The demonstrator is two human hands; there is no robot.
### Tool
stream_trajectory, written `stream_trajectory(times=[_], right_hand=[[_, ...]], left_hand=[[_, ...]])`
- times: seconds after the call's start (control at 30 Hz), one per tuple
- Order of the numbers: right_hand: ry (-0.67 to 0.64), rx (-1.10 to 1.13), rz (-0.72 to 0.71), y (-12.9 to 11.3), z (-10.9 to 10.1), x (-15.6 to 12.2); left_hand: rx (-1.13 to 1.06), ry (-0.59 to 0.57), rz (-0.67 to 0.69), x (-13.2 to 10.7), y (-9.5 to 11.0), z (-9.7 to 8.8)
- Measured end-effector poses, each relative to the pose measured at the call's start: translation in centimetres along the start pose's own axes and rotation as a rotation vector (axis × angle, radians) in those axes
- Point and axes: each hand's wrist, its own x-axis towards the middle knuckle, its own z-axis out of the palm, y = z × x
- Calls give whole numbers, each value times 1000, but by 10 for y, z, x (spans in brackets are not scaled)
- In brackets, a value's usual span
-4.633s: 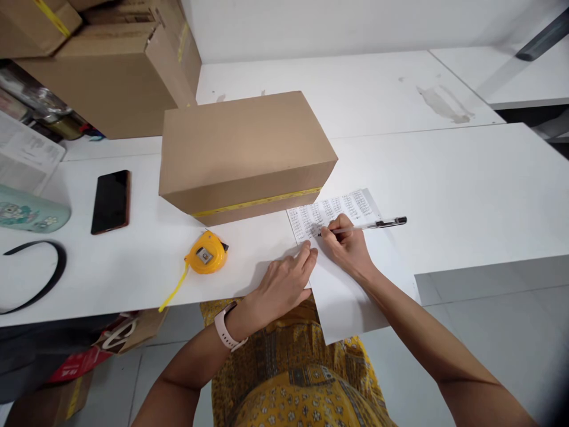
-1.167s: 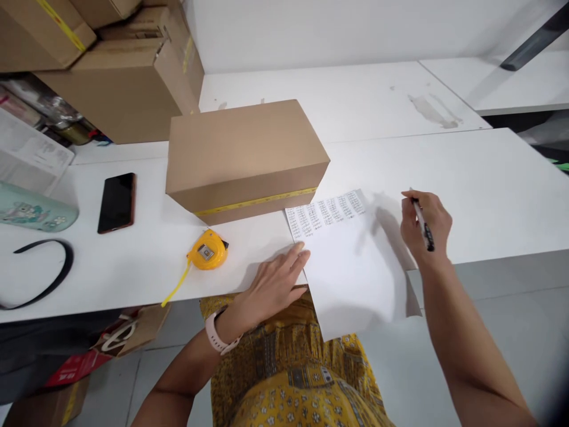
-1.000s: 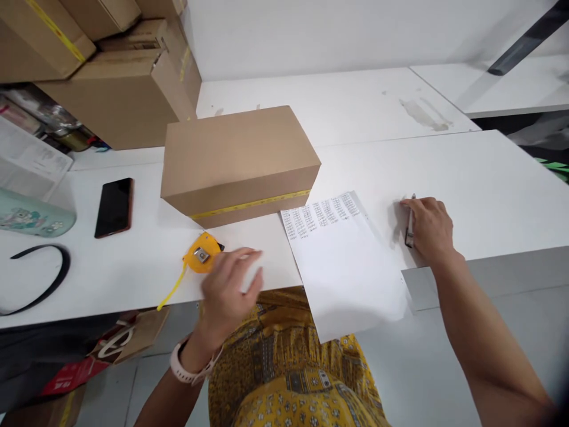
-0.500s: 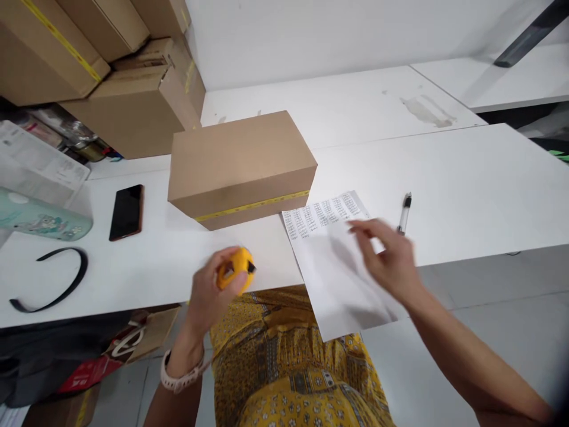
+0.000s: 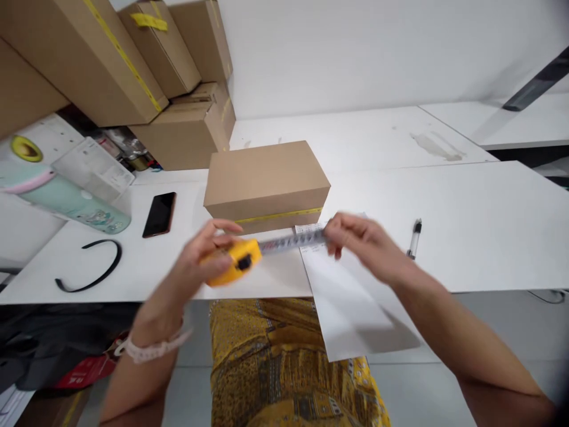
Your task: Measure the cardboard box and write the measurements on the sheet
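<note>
L hand [image 5: 201, 254] is gripping the yellow tape measure [image 5: 230, 271], thumb lying across the case near its black button [image 5: 243, 262], index finger extending above it; other fingers are partly hiding. R hand [image 5: 358, 240] is pinching the free end of the metal blade [image 5: 291, 240] btwn thumb & fingertips, approx. 3 o'clock from the case. Blade is spanning the gap btwn both hands, markings blurring too much to read. Tape measure is sitting in L hand by the near edge of the white table [image 5: 484, 225], looking raised off it.

Taking the tape measure as clock centre: closed cardboard box [image 5: 267, 175] is standing at 1 o'clock, w/ a yellow strip running along its near side. Paper sheet [image 5: 342, 302] is lying at 3–4 o'clock, partly under R hand, its lower part overhanging the table edge; handwriting is showing up top, illegible. Pen [image 5: 415, 240] is lying at 3 o'clock, farther out, just beside R forearm. Phone [image 5: 160, 214] is resting at 10 o'clock, screen dark; mint-green bottle [image 5: 84, 204] is lying on its side beyond it, same direction approx. Curved black band [image 5: 118, 256] is lying at 9 o'clock. Stacked cartons [image 5: 178, 139] are filling 11 o'clock. L wrist is wearing a pale strap [image 5: 155, 348], blurred.
</note>
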Motion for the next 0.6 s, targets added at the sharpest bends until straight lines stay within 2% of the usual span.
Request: stream_trajectory(times=[0.07,0.13,0.2,0.3,0.43,0.6], right_hand=[[200,19,-70,-14,-25,33],[286,51,-68,-19,-48,69],[312,82,-10,-15,-63,103],[375,38,96,1,-72,141],[432,-108,155,22,-68,163],[373,-261,180,22,-58,163]], left_hand=[[45,193,48,21,27,-33],[134,302,94,44,50,-67],[151,295,72,67,66,-97],[148,283,-20,94,71,-131],[104,287,-132,113,59,-154],[92,278,-155,119,46,-160]])
